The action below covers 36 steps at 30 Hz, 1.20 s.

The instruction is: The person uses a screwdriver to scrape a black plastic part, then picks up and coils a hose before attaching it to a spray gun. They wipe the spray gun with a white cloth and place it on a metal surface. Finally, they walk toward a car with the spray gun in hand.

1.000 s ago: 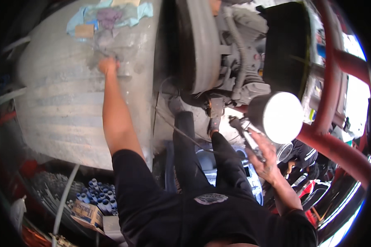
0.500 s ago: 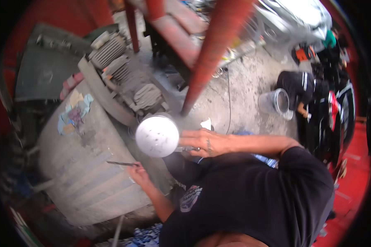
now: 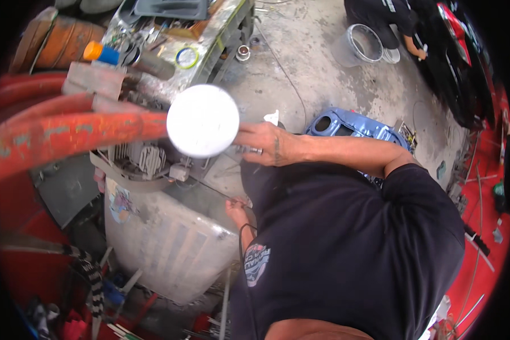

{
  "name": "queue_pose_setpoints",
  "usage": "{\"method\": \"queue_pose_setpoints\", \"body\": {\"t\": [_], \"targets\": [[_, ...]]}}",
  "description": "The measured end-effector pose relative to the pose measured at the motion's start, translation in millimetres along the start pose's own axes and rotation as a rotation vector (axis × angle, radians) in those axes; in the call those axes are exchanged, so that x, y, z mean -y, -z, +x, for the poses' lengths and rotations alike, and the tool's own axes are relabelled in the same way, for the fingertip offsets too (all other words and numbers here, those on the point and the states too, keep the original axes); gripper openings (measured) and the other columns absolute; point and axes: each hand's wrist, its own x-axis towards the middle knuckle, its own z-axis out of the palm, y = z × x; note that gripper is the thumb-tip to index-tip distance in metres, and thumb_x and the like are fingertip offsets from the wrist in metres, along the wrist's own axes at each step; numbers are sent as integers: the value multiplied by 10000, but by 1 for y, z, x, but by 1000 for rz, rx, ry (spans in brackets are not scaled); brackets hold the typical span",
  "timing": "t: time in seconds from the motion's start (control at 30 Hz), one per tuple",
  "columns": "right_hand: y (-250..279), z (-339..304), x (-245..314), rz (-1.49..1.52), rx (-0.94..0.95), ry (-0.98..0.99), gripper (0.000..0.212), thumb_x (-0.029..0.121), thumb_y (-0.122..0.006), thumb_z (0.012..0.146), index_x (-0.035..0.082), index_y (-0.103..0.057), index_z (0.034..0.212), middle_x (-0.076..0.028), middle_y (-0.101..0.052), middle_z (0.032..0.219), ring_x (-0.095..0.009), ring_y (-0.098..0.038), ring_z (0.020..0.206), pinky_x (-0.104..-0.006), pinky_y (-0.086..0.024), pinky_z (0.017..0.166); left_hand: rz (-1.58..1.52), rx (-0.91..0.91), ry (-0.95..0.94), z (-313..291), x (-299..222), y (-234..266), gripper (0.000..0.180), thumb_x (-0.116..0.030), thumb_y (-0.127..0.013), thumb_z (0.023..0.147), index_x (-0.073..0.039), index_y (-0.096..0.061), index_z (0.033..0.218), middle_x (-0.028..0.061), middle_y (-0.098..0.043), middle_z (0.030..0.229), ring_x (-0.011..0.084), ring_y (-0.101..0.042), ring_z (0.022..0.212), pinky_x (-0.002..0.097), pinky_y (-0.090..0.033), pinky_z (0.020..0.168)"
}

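My right hand [image 3: 269,143] grips the side of a round white container [image 3: 203,121], fingers wrapped partly behind it. The container's pale round face is toward me; whether that is a lid or its contents I cannot tell. Lower down, my left hand [image 3: 237,210] is closed on a thin dark stick [image 3: 209,186] that points up and to the left. Beneath the hands stands a grey, sanded-looking curved panel [image 3: 170,238] with lighter stripes. Crumpled cloth or paper [image 3: 119,202] lies on its left part.
Red metal bars [image 3: 79,133] cross at the left, above ribbed engine parts [image 3: 147,160]. A cluttered workbench [image 3: 212,39] stands at the back. To the right are a blue moulded panel [image 3: 357,124], a clear bucket [image 3: 358,45] and a crouching person [image 3: 379,17] beside a black car [image 3: 436,73].
The view has swung, bringing the workbench and the blue panel into sight. Both hands stay closed on the container and stick. My left hand now appears closer to my body.
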Motion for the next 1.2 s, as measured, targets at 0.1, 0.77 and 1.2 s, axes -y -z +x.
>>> {"method": "queue_pose_setpoints", "body": {"t": [0.1, 0.77, 1.2], "targets": [[34, -1, -17, -83, -251, -49, 632, 71, -670, 871, 75, -478, 1473, -149, -554, 935, -349, -594, 798, -434, -502, 689, 308, -37, -55, 22, -25, -24, 179, 79, -556, 740, -61, -528, 849, 41, -548, 766, 149, -527, 695, 297, -464, 684], [350, 51, -83, -118, -1098, -416, 570, 161, -580, 881, -80, -467, 1384, -254, -651, 842, -352, -682, 741, -432, -532, 744, 1111, 653, 4, 272, 73, -236, 483, -307, -511, 1043, -59, -501, 1458, 146, -712, 1022, 191, -621, 688, 344, -513, 635], [651, 117, -153, -287, -998, -168, 238, 176, -624, 932, 9, -653, 1099, -30, -646, 750, -105, -610, 581, -251, -490, 546, 1090, 587, -150, 272, 63, -486, 439, -107, -536, 744, -50, -747, 1124, 229, -733, 917, 347, -714, 912, 412, -548, 848]]}}
